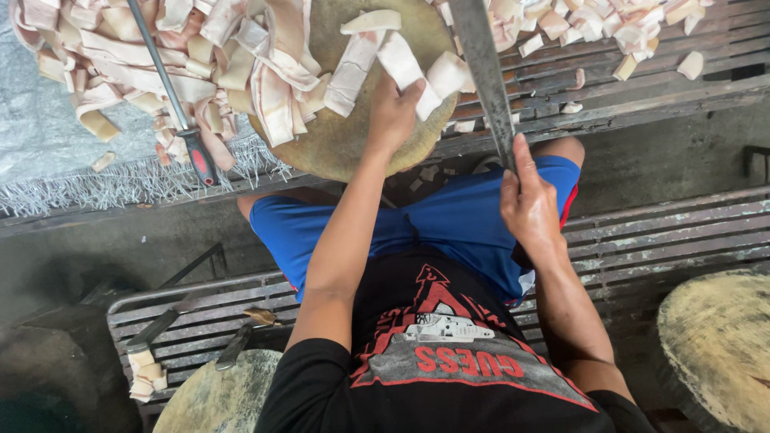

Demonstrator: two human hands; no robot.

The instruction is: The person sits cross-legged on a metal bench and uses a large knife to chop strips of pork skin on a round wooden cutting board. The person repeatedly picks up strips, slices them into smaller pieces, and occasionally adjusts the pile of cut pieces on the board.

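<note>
My left hand (393, 112) presses down on pale strips of fatty meat (399, 62) lying on a round wooden chopping block (345, 140). In my right hand (529, 210) I grip the handle of a long knife (484, 64); its blade reaches up past the block's right edge, beside the strips. I sit with blue shorts (457, 228) and a black shirt below the block.
A heap of long meat strips (120, 48) lies at upper left with a red-handled sharpening steel (186, 128) across it. Cut pieces (609, 24) cover the slatted bench at upper right. Two more round blocks (714, 345) (216, 397) and another knife (160, 325) sit lower down.
</note>
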